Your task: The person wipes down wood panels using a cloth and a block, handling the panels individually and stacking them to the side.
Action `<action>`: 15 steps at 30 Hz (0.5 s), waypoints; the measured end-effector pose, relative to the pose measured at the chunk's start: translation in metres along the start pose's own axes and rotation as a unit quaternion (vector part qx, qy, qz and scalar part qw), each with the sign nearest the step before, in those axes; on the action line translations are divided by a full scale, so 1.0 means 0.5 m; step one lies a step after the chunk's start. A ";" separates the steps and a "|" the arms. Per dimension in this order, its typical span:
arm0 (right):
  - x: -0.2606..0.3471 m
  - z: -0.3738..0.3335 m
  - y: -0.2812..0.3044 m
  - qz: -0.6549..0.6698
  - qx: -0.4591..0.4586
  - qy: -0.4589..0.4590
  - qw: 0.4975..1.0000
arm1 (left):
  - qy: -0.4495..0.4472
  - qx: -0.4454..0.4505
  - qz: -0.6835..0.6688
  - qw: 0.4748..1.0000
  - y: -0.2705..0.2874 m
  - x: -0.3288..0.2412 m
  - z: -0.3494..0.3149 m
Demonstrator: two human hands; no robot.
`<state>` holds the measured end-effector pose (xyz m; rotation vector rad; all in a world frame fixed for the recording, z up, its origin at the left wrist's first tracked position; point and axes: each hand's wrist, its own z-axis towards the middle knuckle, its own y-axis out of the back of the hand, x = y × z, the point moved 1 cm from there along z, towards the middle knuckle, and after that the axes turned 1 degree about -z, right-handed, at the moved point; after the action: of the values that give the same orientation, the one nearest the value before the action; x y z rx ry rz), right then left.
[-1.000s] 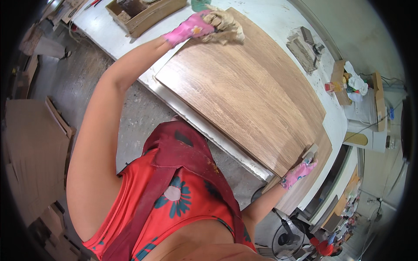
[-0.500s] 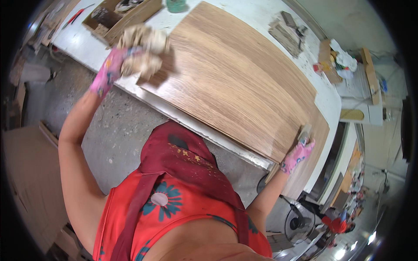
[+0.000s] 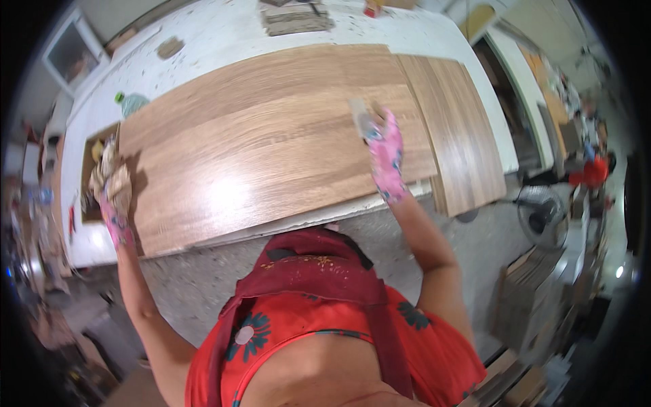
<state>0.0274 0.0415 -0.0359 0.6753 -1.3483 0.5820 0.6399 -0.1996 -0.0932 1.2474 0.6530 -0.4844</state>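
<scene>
A large wood-grain board [image 3: 271, 142] lies flat on a white worktable [image 3: 217, 76]. At its left end my left hand [image 3: 116, 220], in a pink patterned glove, is closed on a bunched beige cloth [image 3: 119, 188]. The cloth sits beside the board's edge, over an open box [image 3: 90, 209]. My right hand [image 3: 388, 156], in a matching glove, is over the right part of the board. It grips a flat, pale scraper [image 3: 359, 117], blurred by motion; I cannot tell whether the blade touches the surface.
More wood-grain boards [image 3: 464, 136] lie at the right, next to the large one. A green-capped clear bottle [image 3: 132, 103] stands past the left end. Grey flat pieces [image 3: 295, 20] lie at the back. A fan [image 3: 541, 214] stands to the right, near stacked cardboard [image 3: 532, 288].
The view has turned toward the right. My left hand with the cloth has come to the box at the board's left end. My right hand has moved from the right-hand boards onto the large board.
</scene>
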 end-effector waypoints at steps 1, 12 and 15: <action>0.024 0.007 -0.014 -0.039 0.031 -0.038 0.998 | 0.006 -0.017 -0.020 1.000 0.014 0.006 -0.005; -0.041 0.236 -0.049 0.222 -0.029 -0.034 0.974 | 0.004 -0.215 -0.225 0.950 0.053 -0.019 -0.107; -0.030 0.286 -0.019 0.377 -0.063 -0.088 0.920 | -0.021 -0.267 -0.263 0.927 0.048 -0.058 -0.109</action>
<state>-0.0645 -0.0693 -0.0389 0.0718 -1.8010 1.0504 0.6243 -0.1409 -0.0660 0.5330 1.0119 -0.7124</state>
